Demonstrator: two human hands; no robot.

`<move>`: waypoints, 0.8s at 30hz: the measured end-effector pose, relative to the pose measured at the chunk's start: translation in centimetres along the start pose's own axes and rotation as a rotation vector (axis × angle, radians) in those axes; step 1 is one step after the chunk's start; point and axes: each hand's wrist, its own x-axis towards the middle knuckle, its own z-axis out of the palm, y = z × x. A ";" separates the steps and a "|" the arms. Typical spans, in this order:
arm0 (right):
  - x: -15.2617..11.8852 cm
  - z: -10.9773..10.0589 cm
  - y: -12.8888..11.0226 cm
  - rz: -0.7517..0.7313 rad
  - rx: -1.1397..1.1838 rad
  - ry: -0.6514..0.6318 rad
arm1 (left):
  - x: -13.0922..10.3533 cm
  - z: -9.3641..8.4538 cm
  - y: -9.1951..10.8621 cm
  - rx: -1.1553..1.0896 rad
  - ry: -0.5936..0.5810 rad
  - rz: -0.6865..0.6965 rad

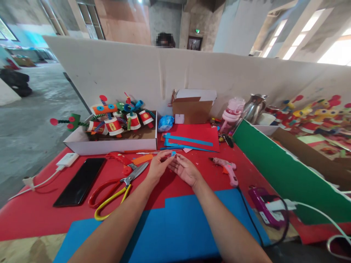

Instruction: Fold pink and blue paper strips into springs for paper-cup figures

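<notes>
A small folded piece of blue paper (173,154) is between the fingertips of both hands, above the red table covering. My left hand (159,166) pinches it from the left with thumb and forefinger. From the right, my right hand (188,171) holds it at the fingertips, with the palm partly turned up and the lower fingers loosely curled. Just left of my left hand lie scissors (131,175) with red and yellow handles. To the right of my right hand rests a pink hot glue gun (229,170). Blue paper strips (189,140) lie beyond the hands on red paper.
A white box (115,145) of paper-cup figures stands at back left. Nearer are a black phone (79,182) and a white charger (68,159). Blue sheets (186,223) lie under my forearms. At right are a purple power strip (267,208) with cords and a green panel (274,171).
</notes>
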 end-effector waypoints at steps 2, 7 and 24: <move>-0.1 0.2 0.0 0.002 -0.021 0.015 | -0.1 0.1 0.1 -0.078 -0.038 -0.024; -0.1 0.3 -0.3 -0.110 -0.074 0.152 | -0.5 0.5 0.5 -0.159 -0.124 -0.079; -0.4 1.0 -0.2 -0.500 -0.661 0.228 | -0.4 0.3 1.2 -0.257 -0.063 -0.117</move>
